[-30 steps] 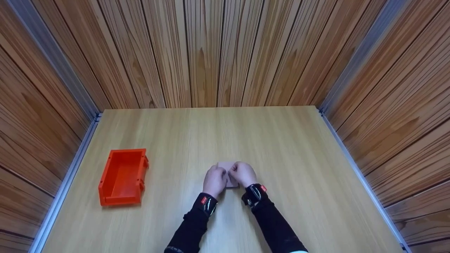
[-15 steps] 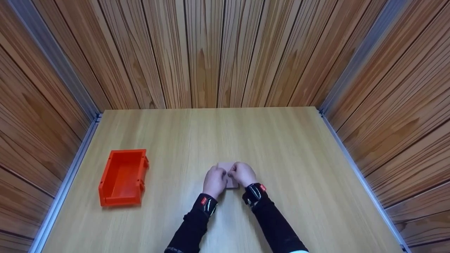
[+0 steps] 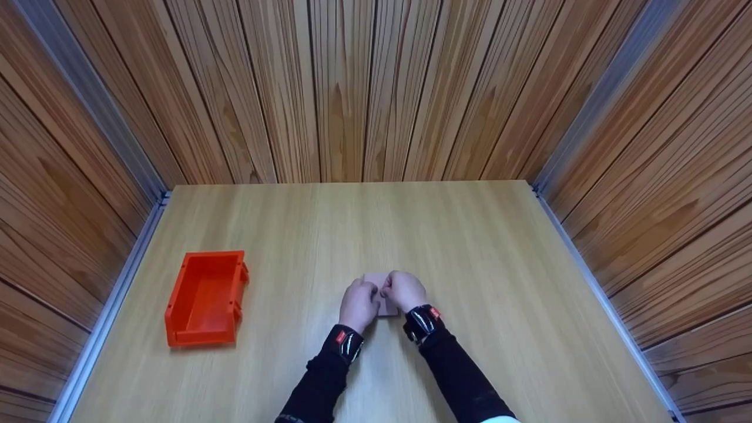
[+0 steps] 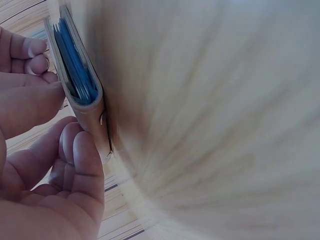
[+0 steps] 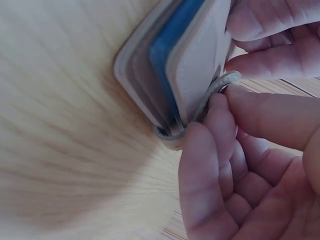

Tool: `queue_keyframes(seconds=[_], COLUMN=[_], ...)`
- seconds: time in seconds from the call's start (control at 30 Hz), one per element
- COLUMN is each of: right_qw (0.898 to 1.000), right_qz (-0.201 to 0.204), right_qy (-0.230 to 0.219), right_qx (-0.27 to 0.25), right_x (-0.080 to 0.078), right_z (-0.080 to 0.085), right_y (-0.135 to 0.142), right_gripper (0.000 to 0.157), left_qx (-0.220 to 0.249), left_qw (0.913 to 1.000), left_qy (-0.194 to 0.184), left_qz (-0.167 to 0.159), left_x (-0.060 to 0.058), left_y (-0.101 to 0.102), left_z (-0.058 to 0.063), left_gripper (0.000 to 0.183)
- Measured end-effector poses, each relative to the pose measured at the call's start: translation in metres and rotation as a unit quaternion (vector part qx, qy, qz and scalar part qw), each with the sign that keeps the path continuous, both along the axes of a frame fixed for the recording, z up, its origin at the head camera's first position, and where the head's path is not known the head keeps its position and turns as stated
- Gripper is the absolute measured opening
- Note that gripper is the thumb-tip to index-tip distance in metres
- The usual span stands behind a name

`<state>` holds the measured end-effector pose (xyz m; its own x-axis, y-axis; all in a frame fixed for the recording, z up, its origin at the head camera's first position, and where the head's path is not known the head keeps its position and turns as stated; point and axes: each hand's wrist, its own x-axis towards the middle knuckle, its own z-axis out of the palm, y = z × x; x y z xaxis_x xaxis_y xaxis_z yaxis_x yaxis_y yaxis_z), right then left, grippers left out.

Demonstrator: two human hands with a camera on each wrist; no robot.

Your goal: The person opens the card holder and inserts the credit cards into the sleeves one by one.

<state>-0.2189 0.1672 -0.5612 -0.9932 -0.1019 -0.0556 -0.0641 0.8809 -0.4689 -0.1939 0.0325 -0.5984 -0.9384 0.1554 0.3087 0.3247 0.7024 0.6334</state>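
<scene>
A small pinkish-beige card wallet [image 3: 388, 309] lies on the table between both hands. Blue inner sleeves [image 4: 75, 65] show between its covers in the left wrist view. My left hand [image 3: 358, 302] holds the wallet at its left side, with the thumb on the top cover and curled fingers against the edge. From the right, my right hand [image 3: 405, 291] pinches the wallet's narrow closing strap [image 5: 230, 78] between thumb and forefinger. In the right wrist view that strap bends up off the cover, and its other end wraps around the wallet's edge.
To the left, an orange-red open plastic bin [image 3: 208, 299] stands on the light wooden table [image 3: 499, 264]. Wood-plank walls [image 3: 341, 88] with metal corner rails enclose the table at the back and both sides.
The right wrist has shifted very slightly left, still pinching the strap. The left hand and the wallet stay in place.
</scene>
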Motion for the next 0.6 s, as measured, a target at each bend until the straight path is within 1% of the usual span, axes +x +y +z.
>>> queue_keyframes(seconds=[0.17,0.33,0.6], right_qw=[1.0,1.0,0.999], right_qz=[-0.005,-0.004,-0.002], right_qy=[-0.012,-0.017,-0.038], right_qx=[0.016,0.017,0.028], right_x=[-0.0009,-0.0032,-0.0076], right_z=[0.0016,0.0035,0.0037], right_y=[-0.0026,-0.0037,-0.0045], right_gripper=[0.014,0.013,0.011], left_qx=[0.004,0.013,0.008], left_qw=[1.0,0.9998,0.9999], left_qy=[-0.004,-0.013,-0.012], left_qz=[-0.003,0.0,-0.002], left_x=[0.0006,0.0005,0.0007], left_y=[0.0,0.0006,0.0001], left_z=[-0.0005,0.0008,0.0013], left_gripper=[0.01,0.009,0.011])
